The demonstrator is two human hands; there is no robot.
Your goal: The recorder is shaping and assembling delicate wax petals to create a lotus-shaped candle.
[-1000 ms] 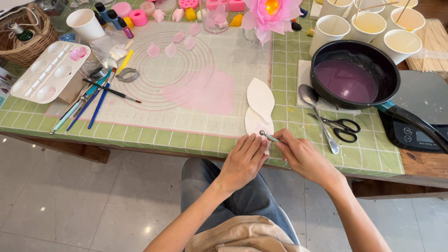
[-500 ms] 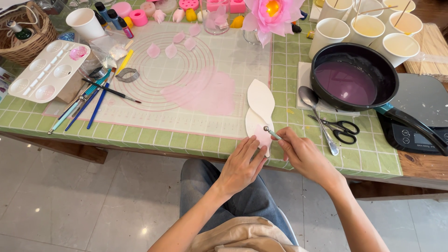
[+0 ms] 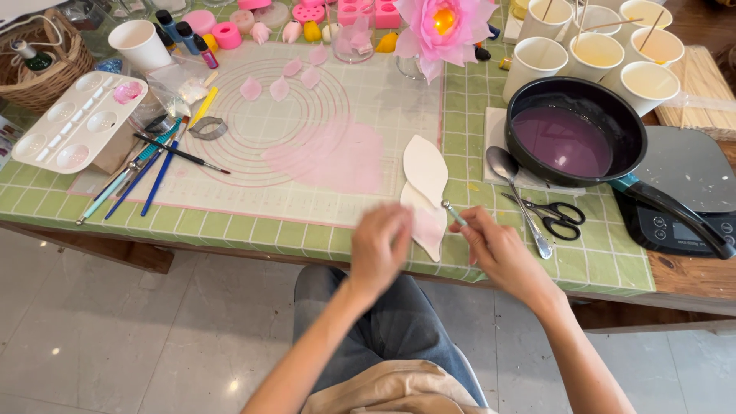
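Observation:
My right hand [image 3: 494, 244] grips a thin ball-tipped modelling tool [image 3: 452, 211], its metal ball just above a pale pink petal [image 3: 428, 228]. The petal lies on the lower of two white leaf-shaped pads [image 3: 425, 170] at the near edge of the green checked mat. My left hand [image 3: 380, 245], blurred from motion, hovers beside the petal's left edge with the fingers curled; whether it touches the petal is unclear.
A black pan of purple liquid [image 3: 576, 132], a spoon [image 3: 515, 192] and scissors [image 3: 553, 215] sit to the right, by a black scale [image 3: 682, 199]. White cups [image 3: 596, 52] and a pink flower [image 3: 445, 24] stand behind. Brushes [image 3: 146, 169], a white palette [image 3: 73, 123] and a basket [image 3: 34, 57] are left.
Both hands have moved up onto the lower pad. The tool's ball tip has come to the petal, and my left hand has shifted left.

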